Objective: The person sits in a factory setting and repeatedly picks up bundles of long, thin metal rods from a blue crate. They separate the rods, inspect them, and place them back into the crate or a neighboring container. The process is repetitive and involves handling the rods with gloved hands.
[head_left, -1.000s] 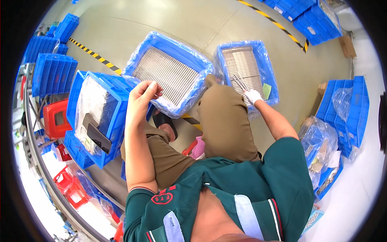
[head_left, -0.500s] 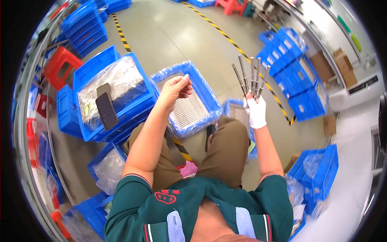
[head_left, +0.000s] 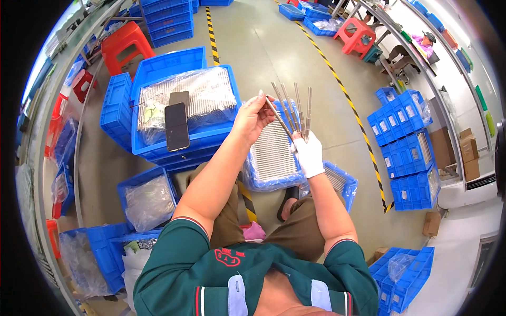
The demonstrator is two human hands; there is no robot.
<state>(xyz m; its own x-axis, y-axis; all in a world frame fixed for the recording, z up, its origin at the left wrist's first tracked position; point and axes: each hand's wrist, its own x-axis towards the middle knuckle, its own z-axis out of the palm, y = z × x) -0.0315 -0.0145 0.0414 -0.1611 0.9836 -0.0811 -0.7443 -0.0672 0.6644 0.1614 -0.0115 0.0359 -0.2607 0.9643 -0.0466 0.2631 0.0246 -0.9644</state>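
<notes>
We hold a fan of slim metal rods (head_left: pixel 299 108) in front of us, above a blue bin (head_left: pixel 276 184) lined with clear plastic. Our right hand (head_left: pixel 309 154), in a white glove, is closed around their gathered lower ends. From there the long axes spread: the rightmost rod (head_left: pixel 308 110) points almost straight away from our body, those beside it lean more and more to the left, and the leftmost rod (head_left: pixel 279 119) slants most. Our bare left hand (head_left: pixel 253 118) is pinched at the far end of that leftmost one, with its fingers curled. In the bin below, more rods (head_left: pixel 271 158) lie side by side in a row, their long axes running roughly from left to right. To our left, a dark phone (head_left: pixel 177 126) lies on plastic film (head_left: pixel 208 87) over a rod-filled crate (head_left: pixel 138 118), its long axis pointing away from us.
</notes>
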